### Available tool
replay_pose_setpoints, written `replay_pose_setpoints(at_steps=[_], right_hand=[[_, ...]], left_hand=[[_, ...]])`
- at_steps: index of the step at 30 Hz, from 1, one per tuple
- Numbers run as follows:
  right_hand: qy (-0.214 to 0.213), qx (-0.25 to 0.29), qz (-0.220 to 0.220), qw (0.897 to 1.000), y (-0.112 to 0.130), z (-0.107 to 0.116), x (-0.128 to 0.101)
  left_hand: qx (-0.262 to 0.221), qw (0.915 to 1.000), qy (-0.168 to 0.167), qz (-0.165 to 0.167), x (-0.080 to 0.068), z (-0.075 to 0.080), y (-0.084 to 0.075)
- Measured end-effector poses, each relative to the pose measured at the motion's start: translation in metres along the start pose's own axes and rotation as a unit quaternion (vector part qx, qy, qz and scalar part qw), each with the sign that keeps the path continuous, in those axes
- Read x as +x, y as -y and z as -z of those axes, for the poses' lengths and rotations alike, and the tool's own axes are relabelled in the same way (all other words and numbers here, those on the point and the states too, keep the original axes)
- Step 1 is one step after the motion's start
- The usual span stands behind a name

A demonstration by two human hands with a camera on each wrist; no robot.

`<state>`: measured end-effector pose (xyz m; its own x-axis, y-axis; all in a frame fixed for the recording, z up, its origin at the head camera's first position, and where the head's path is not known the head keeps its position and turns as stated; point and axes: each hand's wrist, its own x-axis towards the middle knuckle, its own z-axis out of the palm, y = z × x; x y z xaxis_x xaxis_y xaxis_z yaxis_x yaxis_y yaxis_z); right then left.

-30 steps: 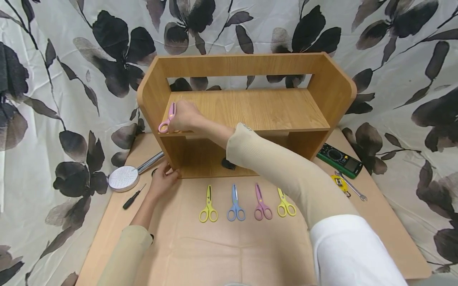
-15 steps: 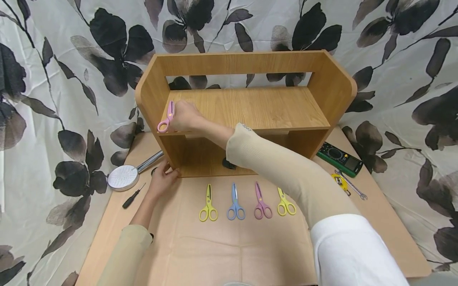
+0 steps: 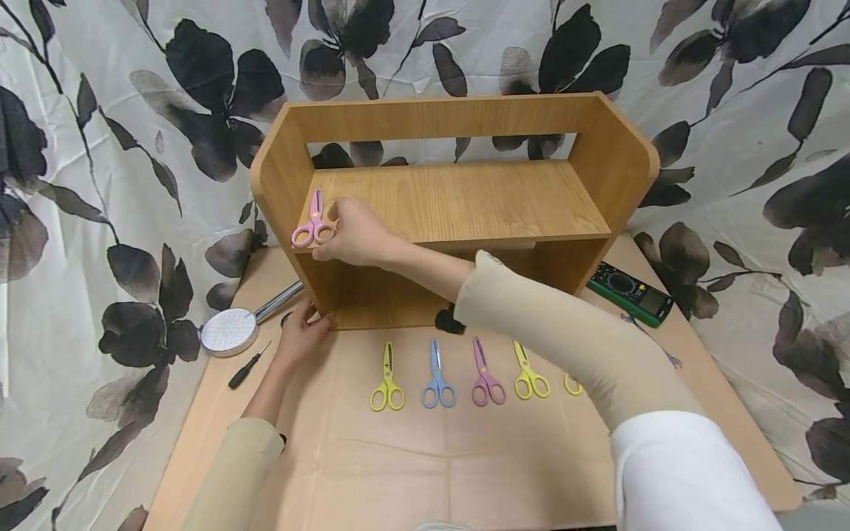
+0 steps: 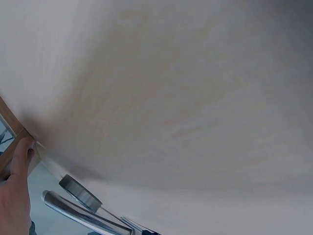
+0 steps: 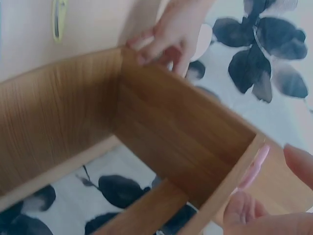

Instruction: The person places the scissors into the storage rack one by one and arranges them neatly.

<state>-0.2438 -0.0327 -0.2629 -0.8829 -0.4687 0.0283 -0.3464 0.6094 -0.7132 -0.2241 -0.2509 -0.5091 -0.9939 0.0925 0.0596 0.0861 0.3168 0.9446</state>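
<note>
A pair of pink scissors lies on the upper board of a wooden shelf, by its left side panel, blades toward the back. Just right of the handles is my right hand, its thumb below the board's front edge. The right wrist view shows this thumb and a finger spread apart, with the scissors between and beyond them. My left hand grips the lower front corner of the left side panel, thumb and fingers on either side of it. The left wrist view shows this hand at the edge.
Several scissors lie before the shelf: yellow scissors, blue scissors, purple scissors and more yellow ones. A round magnifier-like object and a screwdriver lie left. A green multimeter is right.
My right hand has let go of the pink scissors and drawn back to the right and toward me. The scissors stay on the board. My left hand has not moved.
</note>
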Motion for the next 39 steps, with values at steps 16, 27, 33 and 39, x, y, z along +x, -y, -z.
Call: replay_pose_setpoints(at_steps=[16,27,33,39], right_hand=[[-0.067,0.23,0.001,0.971,-0.106,-0.07,-0.107],[-0.017,0.322,-0.065,0.944,-0.162,-0.142,-0.15],[0.006,0.302,-0.101,0.948,-0.172,-0.169,-0.155],[0.012,0.228,-0.104,0.968,-0.172,-0.181,-0.156]], left_hand=[[-0.019,0.9988,0.008,0.044,-0.003,-0.001,0.002],[-0.02,0.9979,0.013,0.06,-0.003,-0.001,-0.009],[-0.015,0.9981,0.009,0.059,-0.001,-0.001,-0.005],[-0.013,0.9986,0.003,0.052,0.0,-0.001,0.0]])
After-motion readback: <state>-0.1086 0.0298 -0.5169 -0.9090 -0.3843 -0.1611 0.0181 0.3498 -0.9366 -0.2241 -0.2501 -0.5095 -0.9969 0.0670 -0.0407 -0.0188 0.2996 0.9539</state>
